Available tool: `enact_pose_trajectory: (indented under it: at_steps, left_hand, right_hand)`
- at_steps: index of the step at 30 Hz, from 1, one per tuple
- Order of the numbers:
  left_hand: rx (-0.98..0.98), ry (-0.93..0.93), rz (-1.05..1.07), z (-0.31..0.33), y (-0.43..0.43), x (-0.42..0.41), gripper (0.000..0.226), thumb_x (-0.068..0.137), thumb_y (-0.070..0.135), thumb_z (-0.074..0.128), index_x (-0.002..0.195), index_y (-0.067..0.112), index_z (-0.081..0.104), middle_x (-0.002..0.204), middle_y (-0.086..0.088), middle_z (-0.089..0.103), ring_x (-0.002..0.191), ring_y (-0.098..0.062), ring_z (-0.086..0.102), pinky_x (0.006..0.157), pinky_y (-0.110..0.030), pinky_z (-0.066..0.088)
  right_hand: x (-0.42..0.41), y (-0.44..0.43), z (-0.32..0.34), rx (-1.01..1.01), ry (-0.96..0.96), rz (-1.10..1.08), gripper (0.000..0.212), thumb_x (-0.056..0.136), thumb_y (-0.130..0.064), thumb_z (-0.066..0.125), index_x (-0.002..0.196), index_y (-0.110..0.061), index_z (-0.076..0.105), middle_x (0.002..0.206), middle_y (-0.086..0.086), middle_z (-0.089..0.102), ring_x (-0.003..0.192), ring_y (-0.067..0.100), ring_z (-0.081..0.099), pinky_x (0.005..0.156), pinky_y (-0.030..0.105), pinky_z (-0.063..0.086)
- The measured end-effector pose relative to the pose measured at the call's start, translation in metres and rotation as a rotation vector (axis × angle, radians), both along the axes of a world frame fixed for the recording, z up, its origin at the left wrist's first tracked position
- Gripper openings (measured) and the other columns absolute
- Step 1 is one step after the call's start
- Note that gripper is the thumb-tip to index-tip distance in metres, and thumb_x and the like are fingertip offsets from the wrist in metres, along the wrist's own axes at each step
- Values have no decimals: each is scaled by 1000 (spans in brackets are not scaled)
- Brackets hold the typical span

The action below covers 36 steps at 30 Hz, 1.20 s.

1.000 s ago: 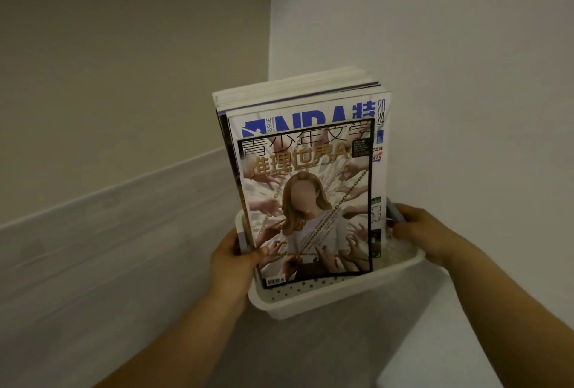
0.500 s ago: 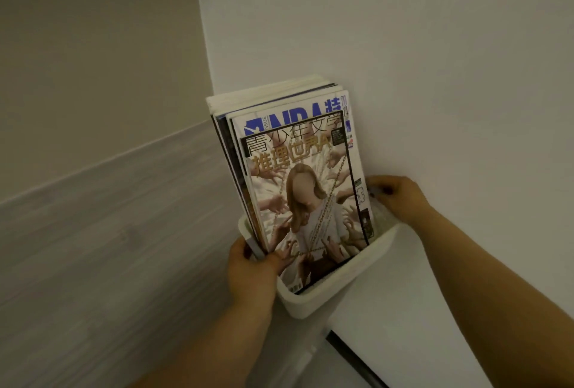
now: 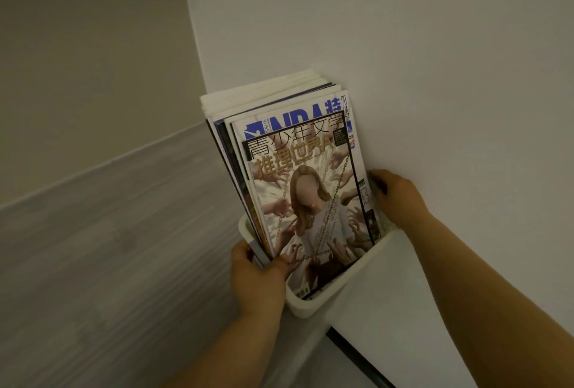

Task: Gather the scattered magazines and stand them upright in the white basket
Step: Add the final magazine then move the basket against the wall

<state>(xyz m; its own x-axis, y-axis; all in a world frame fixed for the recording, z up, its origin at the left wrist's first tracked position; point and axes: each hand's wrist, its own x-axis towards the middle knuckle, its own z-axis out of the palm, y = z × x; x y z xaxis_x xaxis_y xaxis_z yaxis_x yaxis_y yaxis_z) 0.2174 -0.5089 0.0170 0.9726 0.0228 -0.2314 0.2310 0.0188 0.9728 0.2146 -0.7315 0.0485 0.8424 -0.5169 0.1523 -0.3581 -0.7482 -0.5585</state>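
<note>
1 white basket (image 3: pixel 313 305) holds 1 stack of magazines (image 3: pixel 273 101) standing upright on their lower edges and leaning slightly away from the camera. 2 covers can be read. The front magazine (image 3: pixel 313 201) is the smaller, black-bordered, with a figure ringed by reaching hands. The second magazine (image 3: pixel 298 126), directly behind it, is taller and carries large blue letters and the numerals 2024 at its top right. Further magazines behind these show only white and dark edges, and their number cannot be counted.

2 bare hands hold the basket, 1 at each short end. The left hand (image 3: pixel 257 279) grips the basket's left end: its thumb lies across the lower left corner of the front cover, while its other fingers are hidden behind the basket wall, so their spread cannot be told. The right hand (image 3: pixel 396 196) grips the basket's right end, fingers pressed together and curled over the rim beside the stack.

Behind and to the right of the basket stands 1 white wall (image 3: pixel 419 45), which the right hand's knuckles lie just beside. To the basket's left are 1 beige wall (image 3: pixel 93 45) and, below it, 1 grey wood-grain panel (image 3: pixel 108 232). Under the basket runs 1 dark strip (image 3: pixel 357 353). Whether the basket rests on anything cannot be told.
</note>
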Motion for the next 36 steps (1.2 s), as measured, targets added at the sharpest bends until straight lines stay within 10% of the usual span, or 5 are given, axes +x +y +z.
enact_pose_trajectory:
  at_steps: [10, 15, 24, 36]
  left_hand:
    - [102, -1, -157, 3, 28, 29, 51, 71, -1, 70, 116, 9, 47, 106, -4, 56, 92, -20, 54, 73, -27, 45]
    - [202, -6, -307, 11, 50, 57, 55, 72, -4, 68, 121, 5, 45, 128, -15, 53, 110, -26, 51, 86, -32, 42]
    - [481, -197, -748, 20, 56, 113, 58, 76, 3, 67, 129, 8, 44, 126, -9, 55, 92, -10, 50, 77, -17, 42]
    - [542, -236, -991, 24, 0, 175, 68, 74, 1, 70, 134, 6, 39, 137, -14, 47, 123, -28, 45, 99, -30, 35]
  right_hand:
    - [-4, 2, 8, 232, 247, -64, 28, 90, -11, 48, 111, 6, 54, 109, 27, 61, 99, 37, 57, 83, 35, 43]
    - [-22, 27, -2, 349, 197, -149, 12, 91, -12, 45, 88, -1, 49, 88, 19, 54, 79, 24, 49, 69, 30, 36]
    - [-78, 93, -30, 533, -68, -502, 20, 92, -14, 45, 105, 0, 49, 86, 7, 54, 64, 13, 48, 50, 24, 33]
    - [-64, 113, -43, 608, -285, -767, 24, 92, -19, 45, 107, -1, 46, 74, 0, 46, 71, 22, 49, 64, 33, 39]
